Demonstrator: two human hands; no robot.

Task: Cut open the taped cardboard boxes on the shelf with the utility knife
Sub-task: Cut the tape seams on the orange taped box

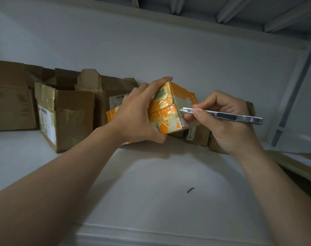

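Small orange-taped box (166, 110) near frame centre, tilted, above the white shelf (151, 183). Left hand (138, 112) grips it from 9 o'clock, fingers curled over the top edge, thumb under the lower corner. Right hand (227, 125) at 3 o'clock of the box, fingers pinched pen-style round the utility knife (227, 116). Blade tip touches the taped seam on the box's right face. Opened brown boxes (67, 112) at 9 o'clock. Dark speck (190, 190) on the shelf at 6 o'clock.

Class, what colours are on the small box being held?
The small box is orange and white; head view.
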